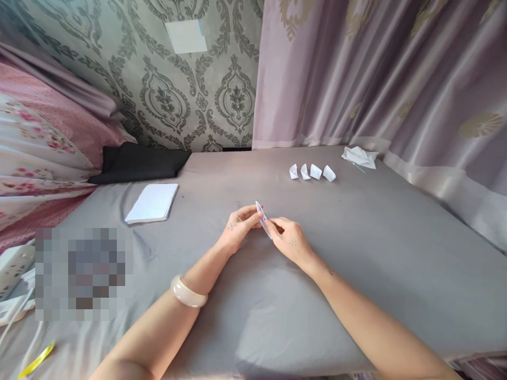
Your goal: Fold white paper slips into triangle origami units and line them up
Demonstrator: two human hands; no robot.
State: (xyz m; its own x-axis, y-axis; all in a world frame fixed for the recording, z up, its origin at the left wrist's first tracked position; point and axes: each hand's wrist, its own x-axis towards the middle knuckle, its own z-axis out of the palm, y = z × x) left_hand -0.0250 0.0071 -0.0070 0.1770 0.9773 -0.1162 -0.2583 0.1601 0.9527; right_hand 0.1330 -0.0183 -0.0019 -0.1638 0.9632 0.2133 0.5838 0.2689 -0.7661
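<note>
Both of my hands meet over the middle of a grey sheet (pixel 356 253) and pinch one small folded white paper piece (pixel 262 216). My left hand (pixel 237 228) holds its upper end, with a pale bangle (pixel 187 293) on that wrist. My right hand (pixel 290 241) grips its lower end. The paper stands edge-on and tilted, just above the sheet.
Several small folded white paper pieces (pixel 312 172) lie in a row at the back. Crumpled white paper (pixel 359 157) lies at the far right by the curtain (pixel 380 74). A stack of white sheets (pixel 152 202) and a black cloth (pixel 138 162) lie at the left.
</note>
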